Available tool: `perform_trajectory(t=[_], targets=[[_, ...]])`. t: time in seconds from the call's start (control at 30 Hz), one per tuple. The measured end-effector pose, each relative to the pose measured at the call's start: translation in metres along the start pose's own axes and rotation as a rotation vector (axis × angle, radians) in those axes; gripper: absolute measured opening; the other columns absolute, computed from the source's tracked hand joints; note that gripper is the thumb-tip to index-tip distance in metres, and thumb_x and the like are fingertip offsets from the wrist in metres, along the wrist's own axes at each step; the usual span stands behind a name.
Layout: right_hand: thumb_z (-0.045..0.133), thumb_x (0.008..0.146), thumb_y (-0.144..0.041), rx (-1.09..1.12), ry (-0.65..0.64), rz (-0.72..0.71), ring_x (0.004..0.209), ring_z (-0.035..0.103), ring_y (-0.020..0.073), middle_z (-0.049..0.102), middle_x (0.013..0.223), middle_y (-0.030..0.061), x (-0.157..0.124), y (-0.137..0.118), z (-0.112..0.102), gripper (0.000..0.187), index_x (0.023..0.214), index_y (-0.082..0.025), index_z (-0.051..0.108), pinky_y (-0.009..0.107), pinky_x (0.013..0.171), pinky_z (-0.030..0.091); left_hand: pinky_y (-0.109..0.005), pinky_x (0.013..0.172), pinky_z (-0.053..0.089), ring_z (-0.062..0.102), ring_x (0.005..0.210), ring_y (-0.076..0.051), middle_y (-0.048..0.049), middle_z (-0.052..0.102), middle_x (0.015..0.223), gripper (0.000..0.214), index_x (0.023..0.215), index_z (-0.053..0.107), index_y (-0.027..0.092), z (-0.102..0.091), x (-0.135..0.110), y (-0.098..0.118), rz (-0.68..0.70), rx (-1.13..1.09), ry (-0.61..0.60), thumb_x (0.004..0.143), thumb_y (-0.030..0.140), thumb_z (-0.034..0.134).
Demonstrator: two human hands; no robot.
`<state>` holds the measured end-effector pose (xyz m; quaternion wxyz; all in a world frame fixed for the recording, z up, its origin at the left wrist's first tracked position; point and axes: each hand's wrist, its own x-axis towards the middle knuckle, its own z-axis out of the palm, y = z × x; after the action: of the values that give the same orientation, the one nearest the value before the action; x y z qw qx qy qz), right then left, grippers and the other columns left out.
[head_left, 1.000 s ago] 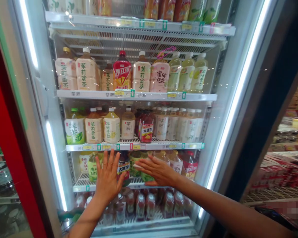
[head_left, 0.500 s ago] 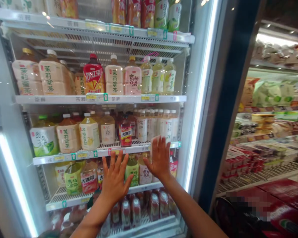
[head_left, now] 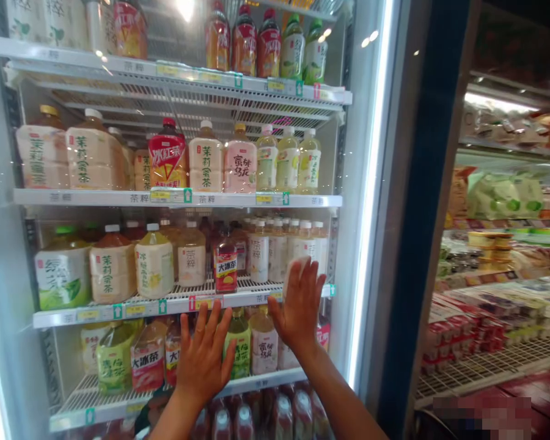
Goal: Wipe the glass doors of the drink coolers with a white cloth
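Observation:
My left hand (head_left: 206, 354) is held flat with its fingers spread, palm toward the glass front of a drinks fridge, in front of the lower shelves. It holds nothing. To its right my right hand (head_left: 300, 305) is raised slightly higher, palm forward, thumb apart from the fingers. A pale white cloth (head_left: 294, 269) shows at the edge of its fingers; most of it is hidden behind the hand. Through the glass, near the hands, are a small red-labelled tea bottle (head_left: 226, 266), a green tea bottle (head_left: 239, 348) and a pink-labelled bottle (head_left: 264, 345).
Several shelves of bottled tea fill the fridge, with a large red bottle (head_left: 167, 156) on an upper one. A bright light strip (head_left: 371, 201) runs beside the dark door frame (head_left: 417, 214). At right, an open chilled shelf (head_left: 499, 379) holds packaged goods.
The view has tilted up, so the shelves sit lower in the picture. My left hand appears lower, while my right hand has shifted slightly right with the white cloth.

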<state>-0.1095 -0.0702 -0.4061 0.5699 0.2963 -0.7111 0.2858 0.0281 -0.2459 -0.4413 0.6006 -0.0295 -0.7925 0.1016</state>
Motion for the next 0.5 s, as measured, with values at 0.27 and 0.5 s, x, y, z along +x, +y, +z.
perform_trajectory(t=[0.27, 0.5], targets=[[0.034, 0.1, -0.051, -0.051, -0.024, -0.111, 0.16, -0.001, 0.0376, 0.001, 0.174, 0.0159, -0.085, -0.042, 0.015, 0.082, 0.166, -0.013, 0.005, 0.075, 0.123, 0.017, -0.053, 0.133, -0.003, 0.013, 0.161, -0.023, -0.0063, 0.04, 0.162, 0.074, 0.161, 0.029, 0.022, 0.001, -0.001, -0.002, 0.023, -0.009, 0.012, 0.095, 0.04, 0.057], [0.024, 0.103, -0.056, -0.005, 0.008, -0.015, 0.16, -0.001, 0.0415, -0.004, 0.174, 0.0155, 0.006, -0.053, 0.006, 0.079, 0.166, -0.015, 0.001, 0.079, 0.12, 0.013, -0.053, 0.133, -0.004, 0.013, 0.161, -0.021, -0.0043, 0.038, 0.163, 0.074, 0.162, 0.026, 0.024, 0.001, -0.001, -0.003, 0.015, -0.029, -0.001, 0.095, 0.033, 0.056]])
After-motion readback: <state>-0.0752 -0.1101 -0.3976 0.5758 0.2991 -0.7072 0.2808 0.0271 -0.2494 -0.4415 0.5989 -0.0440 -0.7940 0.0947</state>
